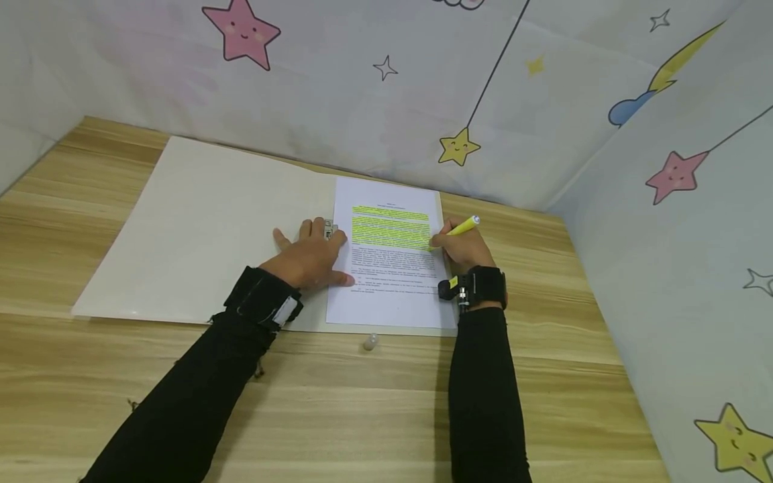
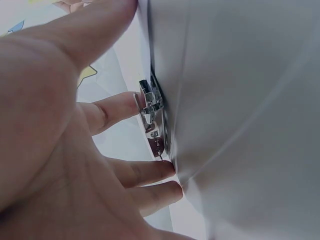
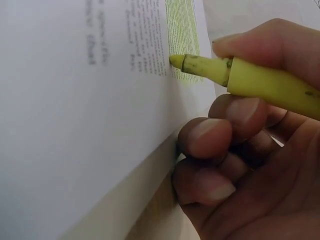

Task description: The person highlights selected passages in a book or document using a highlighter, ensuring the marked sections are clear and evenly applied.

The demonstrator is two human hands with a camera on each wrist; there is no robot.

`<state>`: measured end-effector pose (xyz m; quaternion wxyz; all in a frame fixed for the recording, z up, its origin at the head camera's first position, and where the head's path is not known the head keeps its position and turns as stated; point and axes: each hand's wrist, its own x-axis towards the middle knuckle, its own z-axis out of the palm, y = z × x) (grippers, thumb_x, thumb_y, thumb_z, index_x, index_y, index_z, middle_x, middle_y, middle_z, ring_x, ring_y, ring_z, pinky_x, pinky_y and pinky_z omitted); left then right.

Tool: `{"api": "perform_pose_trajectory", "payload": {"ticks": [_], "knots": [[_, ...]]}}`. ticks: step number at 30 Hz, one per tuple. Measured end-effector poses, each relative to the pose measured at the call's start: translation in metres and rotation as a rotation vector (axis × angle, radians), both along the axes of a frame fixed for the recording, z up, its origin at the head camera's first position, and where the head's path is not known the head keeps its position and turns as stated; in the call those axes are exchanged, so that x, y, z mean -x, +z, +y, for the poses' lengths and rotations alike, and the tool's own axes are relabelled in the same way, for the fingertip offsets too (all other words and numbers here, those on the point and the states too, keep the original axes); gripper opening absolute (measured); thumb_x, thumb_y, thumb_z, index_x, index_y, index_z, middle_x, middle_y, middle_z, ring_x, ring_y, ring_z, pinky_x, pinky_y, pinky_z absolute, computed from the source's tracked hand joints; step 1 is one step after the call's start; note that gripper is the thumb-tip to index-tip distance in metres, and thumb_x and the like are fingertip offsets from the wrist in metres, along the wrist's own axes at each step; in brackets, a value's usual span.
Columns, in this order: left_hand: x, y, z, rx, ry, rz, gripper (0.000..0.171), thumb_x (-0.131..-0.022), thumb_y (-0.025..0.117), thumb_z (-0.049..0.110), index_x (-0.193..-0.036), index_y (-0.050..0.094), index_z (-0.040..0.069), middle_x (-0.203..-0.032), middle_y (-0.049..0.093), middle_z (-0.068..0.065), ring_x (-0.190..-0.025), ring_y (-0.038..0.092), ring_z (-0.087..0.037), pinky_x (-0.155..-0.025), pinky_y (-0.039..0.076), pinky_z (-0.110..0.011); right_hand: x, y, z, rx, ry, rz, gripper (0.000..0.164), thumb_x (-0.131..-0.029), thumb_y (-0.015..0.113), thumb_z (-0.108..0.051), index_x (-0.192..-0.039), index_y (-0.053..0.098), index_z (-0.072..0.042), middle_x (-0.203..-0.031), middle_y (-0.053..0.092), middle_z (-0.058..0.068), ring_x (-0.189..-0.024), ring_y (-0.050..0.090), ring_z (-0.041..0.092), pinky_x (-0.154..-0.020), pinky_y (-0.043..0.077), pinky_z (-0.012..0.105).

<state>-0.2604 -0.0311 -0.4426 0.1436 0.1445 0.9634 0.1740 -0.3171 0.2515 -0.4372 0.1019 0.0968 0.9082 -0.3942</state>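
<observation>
My right hand [image 1: 466, 249] pinches a yellow highlighter [image 3: 272, 85], its tip touching the right side of the printed sheet [image 1: 386, 312]. Bright yellow marking covers the upper lines of text, while the lower lines are plain. The sheet lies on the right half of an opened white folder [image 1: 199, 235]. With fingers spread, my left hand [image 1: 308, 261] rests at the sheet's left edge, its thumb on the paper. Beside those fingers sits a metal clip [image 2: 152, 112] at the folder's middle.
A small pale cap-like piece [image 1: 370, 342] lies on the wooden table [image 1: 362, 416] in front of the folder. Light fabric walls [image 1: 338, 100] with printed stars stand behind the table and along its right side.
</observation>
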Motion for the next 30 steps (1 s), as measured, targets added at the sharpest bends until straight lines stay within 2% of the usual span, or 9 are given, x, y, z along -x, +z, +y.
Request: {"api": "perform_pose_trajectory", "payload": {"ticks": [6, 17, 20, 22, 26, 30], "knots": [[0.001, -0.001, 0.0, 0.0, -0.002, 0.007, 0.078, -0.082, 0.079, 0.045, -0.143, 0.046, 0.008, -0.147, 0.03, -0.032, -0.135, 0.026, -0.048, -0.102, 0.008, -0.087, 0.0, 0.0, 0.002, 0.033, -0.029, -0.007, 0.022, -0.084, 0.071, -0.006, -0.074, 0.051, -0.01, -0.068, 0.046, 0.002, -0.056, 0.048, 0.016, -0.05, 0.036, 0.027], [0.0, -0.001, 0.0, -0.004, 0.003, 0.005, 0.078, -0.082, 0.079, 0.044, -0.143, 0.046, 0.008, -0.147, 0.03, -0.032, -0.135, 0.026, -0.048, -0.102, 0.008, -0.087, 0.001, -0.001, 0.005, 0.02, -0.006, 0.006, 0.02, -0.085, 0.07, -0.006, -0.075, 0.053, -0.009, -0.065, 0.05, 0.002, -0.056, 0.051, 0.018, -0.051, 0.039, 0.027], [0.0, 0.0, 0.0, -0.006, 0.003, -0.002, 0.078, -0.082, 0.079, 0.044, -0.143, 0.045, 0.008, -0.148, 0.029, -0.032, -0.137, 0.025, -0.049, -0.102, 0.008, -0.087, -0.001, 0.001, 0.007, 0.044, 0.005, 0.007, 0.018, -0.085, 0.07, -0.006, -0.077, 0.054, -0.008, -0.068, 0.051, 0.003, -0.057, 0.051, 0.019, -0.053, 0.041, 0.027], [0.0, 0.0, 0.0, -0.007, 0.003, -0.008, 0.078, -0.082, 0.079, 0.044, -0.144, 0.045, 0.009, -0.149, 0.028, -0.032, -0.137, 0.024, -0.049, -0.102, 0.008, -0.087, -0.004, 0.003, 0.009, 0.089, -0.011, 0.0, 0.017, -0.086, 0.07, -0.007, -0.078, 0.056, -0.007, -0.068, 0.052, 0.003, -0.057, 0.052, 0.019, -0.054, 0.041, 0.027], [0.0, 0.0, 0.0, -0.003, 0.003, -0.008, 0.079, -0.082, 0.079, 0.044, -0.145, 0.046, 0.009, -0.148, 0.029, -0.032, -0.137, 0.025, -0.049, -0.102, 0.007, -0.087, -0.013, 0.014, 0.009, 0.258, -0.073, -0.015, 0.016, -0.09, 0.07, -0.007, -0.081, 0.056, -0.005, -0.067, 0.051, 0.004, -0.061, 0.052, 0.02, -0.057, 0.041, 0.029], [0.001, 0.0, 0.0, -0.003, 0.005, -0.005, 0.08, -0.082, 0.079, 0.044, -0.145, 0.046, 0.01, -0.148, 0.029, -0.032, -0.137, 0.025, -0.048, -0.102, 0.007, -0.086, -0.02, 0.028, 0.0, 0.427, -0.142, 0.031, 0.019, -0.091, 0.07, -0.006, -0.079, 0.056, -0.004, -0.064, 0.048, 0.004, -0.059, 0.049, 0.02, -0.056, 0.038, 0.03]]}}
